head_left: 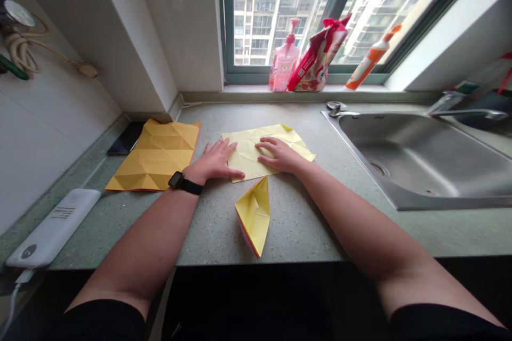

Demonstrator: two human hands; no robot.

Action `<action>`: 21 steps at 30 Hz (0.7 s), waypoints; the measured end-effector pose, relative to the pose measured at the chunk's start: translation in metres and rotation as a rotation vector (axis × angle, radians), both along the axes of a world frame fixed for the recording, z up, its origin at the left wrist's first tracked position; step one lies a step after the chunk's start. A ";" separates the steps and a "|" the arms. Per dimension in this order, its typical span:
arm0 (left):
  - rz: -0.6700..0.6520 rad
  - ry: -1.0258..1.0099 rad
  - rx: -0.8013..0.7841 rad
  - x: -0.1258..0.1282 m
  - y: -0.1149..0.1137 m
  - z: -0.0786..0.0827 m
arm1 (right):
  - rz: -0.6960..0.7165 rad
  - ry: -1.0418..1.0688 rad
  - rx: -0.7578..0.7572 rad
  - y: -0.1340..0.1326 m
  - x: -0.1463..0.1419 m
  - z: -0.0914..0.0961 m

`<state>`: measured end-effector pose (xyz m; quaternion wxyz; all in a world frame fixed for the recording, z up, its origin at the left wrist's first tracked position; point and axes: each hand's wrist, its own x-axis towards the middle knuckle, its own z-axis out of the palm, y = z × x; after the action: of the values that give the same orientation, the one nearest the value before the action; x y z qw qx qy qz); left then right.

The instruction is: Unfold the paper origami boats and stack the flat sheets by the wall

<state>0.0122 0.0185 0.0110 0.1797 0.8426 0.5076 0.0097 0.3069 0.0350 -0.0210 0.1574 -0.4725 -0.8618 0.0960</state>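
A pale yellow sheet of paper [262, 149] lies creased on the grey countertop [304, 224]. My left hand [216, 162] rests flat on its left edge with fingers spread, a black watch on the wrist. My right hand [278, 154] presses on the sheet's middle with fingers stretched and slightly curled. A folded yellow paper boat [254, 216] with a pink underside sits just in front of the sheet, between my forearms. A creased orange-yellow sheet [158, 154] lies flat to the left, untouched.
A steel sink [424, 160] with a tap fills the right. A pink pump bottle [284, 64], a red bag [318, 56] and an orange bottle [370, 58] stand on the window sill. A dark phone [126, 138] and a white power bank [52, 229] lie left.
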 end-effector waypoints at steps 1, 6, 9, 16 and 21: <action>0.007 0.038 -0.005 0.000 -0.001 0.002 | -0.020 -0.026 -0.005 0.001 0.000 0.001; 0.007 0.098 -0.030 0.000 -0.001 0.006 | -0.178 -0.142 -0.024 0.008 0.000 0.004; 0.007 0.103 -0.039 -0.001 0.000 0.006 | -0.306 -0.198 -0.061 0.016 0.002 0.005; 0.012 0.100 -0.034 0.000 0.000 0.006 | -0.589 -0.246 -0.170 0.032 -0.002 0.010; 0.011 0.094 -0.030 -0.001 -0.001 0.006 | -0.685 -0.230 -0.211 0.042 -0.006 0.013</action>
<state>0.0115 0.0176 0.0169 0.1681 0.8366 0.5201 -0.0366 0.3005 0.0770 -0.0083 0.0332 -0.7548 -0.6511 0.0726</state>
